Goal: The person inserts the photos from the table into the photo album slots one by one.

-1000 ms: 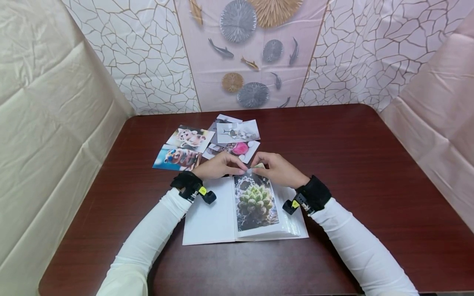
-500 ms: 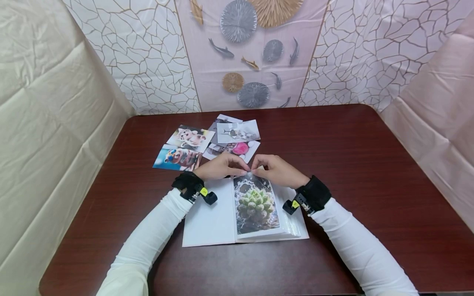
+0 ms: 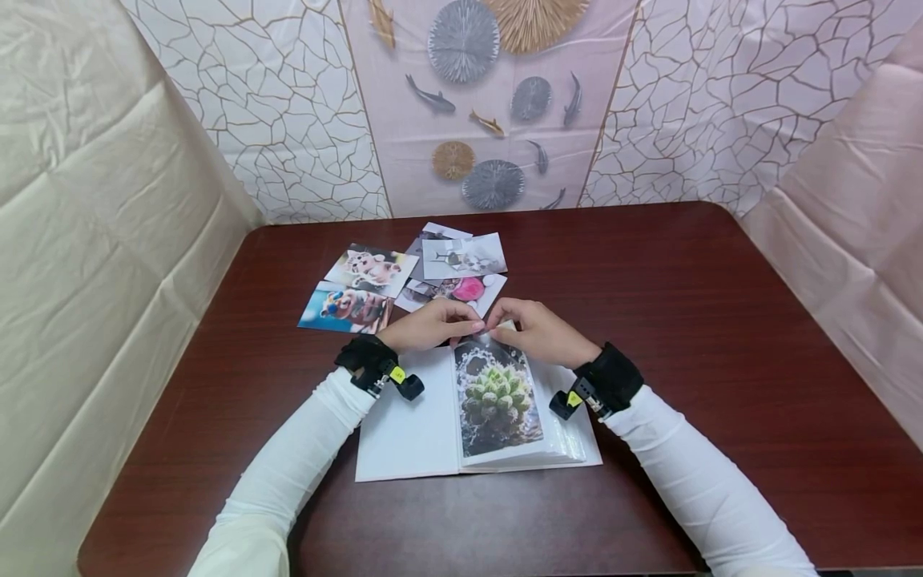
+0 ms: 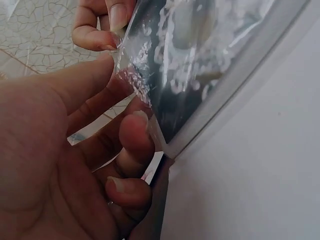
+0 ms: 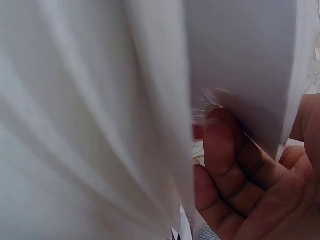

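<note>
White rectangular photo album (image 3: 409,417): open, lower edge apart from dark red-brown wooden table's (image 3: 728,385) 6 o'clock edge. Left hand (image 3: 430,323), right hand (image 3: 542,330): both pinching clear plastic sleeve (image 4: 145,60), album's 12 o'clock; green succulent print (image 3: 499,397) inside. Loose glossy colour prints (image 3: 389,268): overlapping, 11 o'clock. Widest room: 3 o'clock. Tabletop glossy, corners rounded. Gold-veined white backdrop (image 3: 288,104): 12 o'clock.
</note>
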### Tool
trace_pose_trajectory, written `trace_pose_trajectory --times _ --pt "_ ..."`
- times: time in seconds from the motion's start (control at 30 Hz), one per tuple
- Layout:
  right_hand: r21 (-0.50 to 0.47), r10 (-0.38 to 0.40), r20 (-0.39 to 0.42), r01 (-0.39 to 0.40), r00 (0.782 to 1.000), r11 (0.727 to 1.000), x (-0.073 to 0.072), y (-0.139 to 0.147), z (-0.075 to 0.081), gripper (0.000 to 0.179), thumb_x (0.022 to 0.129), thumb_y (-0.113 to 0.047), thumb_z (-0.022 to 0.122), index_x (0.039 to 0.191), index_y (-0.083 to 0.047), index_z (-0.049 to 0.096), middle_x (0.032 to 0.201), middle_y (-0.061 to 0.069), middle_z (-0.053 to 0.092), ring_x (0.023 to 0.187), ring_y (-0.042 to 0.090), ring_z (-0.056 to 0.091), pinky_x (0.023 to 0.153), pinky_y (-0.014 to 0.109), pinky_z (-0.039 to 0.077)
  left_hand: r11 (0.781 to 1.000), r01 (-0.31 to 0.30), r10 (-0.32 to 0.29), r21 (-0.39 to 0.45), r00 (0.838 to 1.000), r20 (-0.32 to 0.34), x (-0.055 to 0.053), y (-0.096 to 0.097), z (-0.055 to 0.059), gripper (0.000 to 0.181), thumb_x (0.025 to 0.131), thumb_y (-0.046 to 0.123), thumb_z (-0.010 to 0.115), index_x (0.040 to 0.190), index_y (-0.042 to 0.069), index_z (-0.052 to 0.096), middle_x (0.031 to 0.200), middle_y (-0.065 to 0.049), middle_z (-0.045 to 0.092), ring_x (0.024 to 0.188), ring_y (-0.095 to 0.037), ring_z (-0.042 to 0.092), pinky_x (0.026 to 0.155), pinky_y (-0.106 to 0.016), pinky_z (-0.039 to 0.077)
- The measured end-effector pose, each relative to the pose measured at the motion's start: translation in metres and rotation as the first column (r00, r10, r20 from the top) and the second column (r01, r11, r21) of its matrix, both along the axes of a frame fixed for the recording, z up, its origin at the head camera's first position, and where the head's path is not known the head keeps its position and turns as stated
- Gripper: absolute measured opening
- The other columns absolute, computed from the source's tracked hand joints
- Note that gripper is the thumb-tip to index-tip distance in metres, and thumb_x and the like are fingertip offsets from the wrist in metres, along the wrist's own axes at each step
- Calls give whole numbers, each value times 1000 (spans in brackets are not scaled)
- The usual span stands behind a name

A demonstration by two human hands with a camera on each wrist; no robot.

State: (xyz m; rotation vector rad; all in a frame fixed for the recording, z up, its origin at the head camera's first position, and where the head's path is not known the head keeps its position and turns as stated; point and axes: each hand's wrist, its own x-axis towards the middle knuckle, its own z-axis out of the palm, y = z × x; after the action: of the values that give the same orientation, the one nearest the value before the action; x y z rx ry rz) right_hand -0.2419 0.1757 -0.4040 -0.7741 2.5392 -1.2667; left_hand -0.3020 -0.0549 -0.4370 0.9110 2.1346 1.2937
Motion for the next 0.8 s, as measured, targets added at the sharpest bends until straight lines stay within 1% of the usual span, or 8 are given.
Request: trace_pose_trajectory --times 0.17,0.3,0.4,0.5,0.63,0.7,0.8 --pt "-17 -3 11 3 1000 1000 1 -1 0 11 102 -8 59 111 -7 66 117 11 68 107 23 61 81 36 44 1000 2 -2 5 1000 0 2 0 2 19 105 16 56 106 3 70 73 -2 52 64 -16 44 59 -24 33" --pt "-32 4 2 -4 1000 999 0 -1 1 13 103 -8 58 112 -7 66 117 11 67 99 22 57 80 34 43 1000 -5 5 3 1000 8 3 0 3 20 105 16 55 110 3 69 76 -2 53 66 -16 46 60 -24 35" --pt "-38 11 -4 -11 1000 999 1 -1 0 13 103 -8 58 112 -7 67 117 11 67 94 22 54 78 33 42 1000 -15 15 -6 1000 11 4 -1 2 21 106 18 55 112 4 69 78 -2 54 67 -16 47 62 -24 37" --pt "-34 18 -5 -19 1000 999 1 -1 0 13 103 -8 58 112 -7 67 116 11 67 90 22 52 76 32 41 999 -30 30 -20 1000 -6 5 -5 0 21 105 20 56 113 7 70 79 -3 55 68 -16 49 63 -24 38" --pt "-14 20 -6 -21 1000 1000 0 -1 -2 12 102 -9 60 111 -7 67 113 10 68 89 21 52 75 31 41 999 -45 43 -31 998 -55 8 -10 1 19 105 20 58 113 10 71 81 -4 58 68 -17 50 64 -25 40" --pt "-3 15 -7 -15 1000 1000 -1 -1 -2 12 102 -9 61 110 -7 68 109 9 68 88 20 52 75 31 41 999 -45 43 -29 997 -71 10 -12 2 19 104 19 58 113 9 72 83 -5 58 69 -17 50 64 -26 41" --pt "6 -1 -7 1 1000 1000 -1 0 -2 11 101 -10 61 109 -7 68 107 9 68 83 20 50 73 30 40 999 -36 33 -33 996 -77 12 -12 5 19 104 18 60 114 7 72 88 -5 61 70 -16 51 66 -26 42"
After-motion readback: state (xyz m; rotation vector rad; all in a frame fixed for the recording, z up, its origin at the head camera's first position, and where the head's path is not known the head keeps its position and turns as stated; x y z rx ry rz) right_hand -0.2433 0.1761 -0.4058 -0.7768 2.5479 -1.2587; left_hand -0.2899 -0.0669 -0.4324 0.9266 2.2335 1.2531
